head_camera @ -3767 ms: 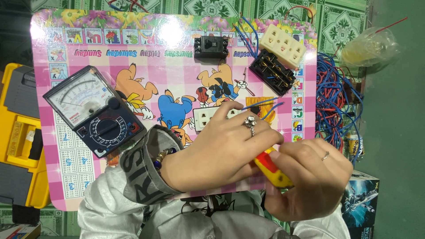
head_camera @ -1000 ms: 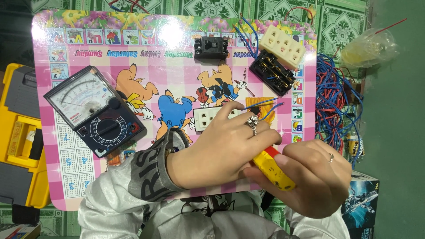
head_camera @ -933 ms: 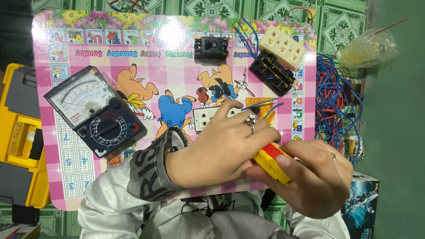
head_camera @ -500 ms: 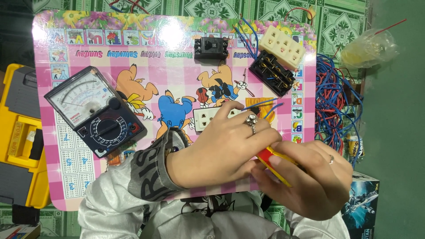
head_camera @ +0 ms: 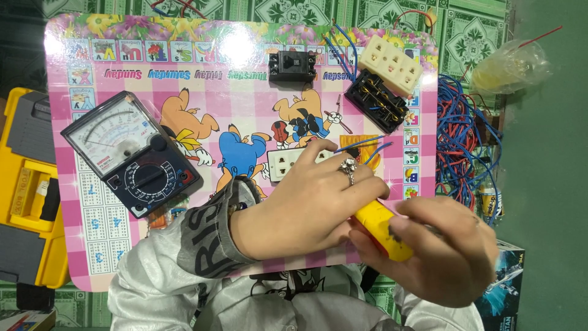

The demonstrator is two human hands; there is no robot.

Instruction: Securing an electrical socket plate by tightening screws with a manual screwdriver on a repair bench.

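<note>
The yellow-handled tool (head_camera: 381, 228) lies slantwise at the near right edge of the pink cartoon board (head_camera: 245, 92), its handle running from upper left to lower right. The right hand (head_camera: 438, 248) is wrapped around the lower end of the handle, thumb laid along the top, so that grip is closed on the tool. The upper end of the handle disappears under the fingers of the left hand (head_camera: 312, 202), which covers the tip; what the tip touches cannot be seen. The left hand lies palm down on the board, a ring on one finger, its fingertips pressing on a white socket (head_camera: 289, 163). Whether its grip is closed on anything beneath the palm cannot be told. Two thin blue wires (head_camera: 367, 147) stick out from just beyond its knuckles.

Farther up the board sit a black terminal block (head_camera: 375, 101) with a cream socket strip (head_camera: 390, 64) touching its upper edge, and a small black switch (head_camera: 292, 66) to their left. An analogue multimeter (head_camera: 131, 153) lies tilted on the left half of the board. Off the board's right edge is a tangle of blue and red wires (head_camera: 459, 141), and beyond it a clear plastic bag (head_camera: 508, 64). A yellow tool case (head_camera: 27, 190) sits at the left
</note>
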